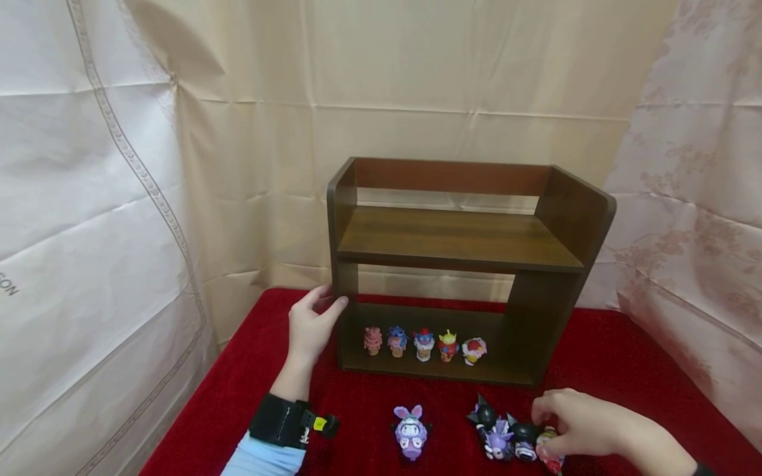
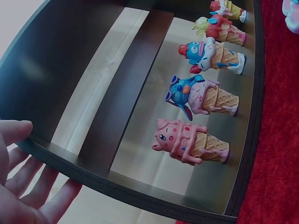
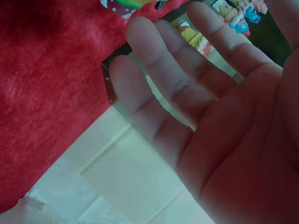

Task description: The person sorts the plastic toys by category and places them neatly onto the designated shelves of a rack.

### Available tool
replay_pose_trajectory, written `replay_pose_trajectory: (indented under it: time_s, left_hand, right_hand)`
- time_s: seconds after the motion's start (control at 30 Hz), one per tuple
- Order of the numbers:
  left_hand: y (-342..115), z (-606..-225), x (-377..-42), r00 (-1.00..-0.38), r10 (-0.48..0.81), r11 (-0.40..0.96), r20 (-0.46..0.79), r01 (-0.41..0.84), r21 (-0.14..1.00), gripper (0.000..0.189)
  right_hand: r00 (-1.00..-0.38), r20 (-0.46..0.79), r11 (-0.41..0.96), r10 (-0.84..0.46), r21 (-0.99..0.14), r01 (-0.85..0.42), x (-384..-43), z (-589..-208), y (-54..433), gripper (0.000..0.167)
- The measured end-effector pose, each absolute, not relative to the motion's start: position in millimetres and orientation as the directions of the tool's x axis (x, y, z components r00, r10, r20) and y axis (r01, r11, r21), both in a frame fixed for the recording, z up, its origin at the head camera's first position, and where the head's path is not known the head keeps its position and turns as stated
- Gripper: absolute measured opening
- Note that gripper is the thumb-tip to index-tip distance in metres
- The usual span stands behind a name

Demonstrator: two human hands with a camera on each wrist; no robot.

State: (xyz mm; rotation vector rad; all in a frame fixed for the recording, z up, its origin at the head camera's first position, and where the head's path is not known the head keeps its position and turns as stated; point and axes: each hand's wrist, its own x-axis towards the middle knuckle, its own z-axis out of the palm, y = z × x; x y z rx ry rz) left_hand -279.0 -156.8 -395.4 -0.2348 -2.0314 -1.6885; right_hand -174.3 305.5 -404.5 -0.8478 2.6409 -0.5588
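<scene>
Firstly, one brown wooden shelf, two tiers, upright on a red cloth. Left hand: thumb and fingers spread either side of the shelf's side panel, holding its edge; the head view half hides the fingers, while the left wrist view shows them along the outer face. Five cone figures, in a row on the lower tier; waffle pattern plainest in the left wrist view. One purple rabbit-eared toy, on the cloth before the shelf. Several black-and-purple toys, clustered to its right. One red-and-pink toy, beside that cluster, under the right hand. Right fingers: seemingly bent around it from the head; in the right wrist view, long and loosely apart, with nothing seen in their grasp. Contact with the toy: cannot be told.
</scene>
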Motion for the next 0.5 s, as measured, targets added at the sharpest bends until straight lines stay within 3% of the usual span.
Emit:
replay_pose_trajectory:
  time_s: [0.5]
  left_hand:
    - [-154.7,-393.4,-276.5,-0.853,-0.175,0.254,0.492,0.443,0.859,0.036]
  right_hand:
    - [-0.812,-0.257,0.829,-0.524,-0.372,-0.417,-171.1,-411.6,291.8,0.032]
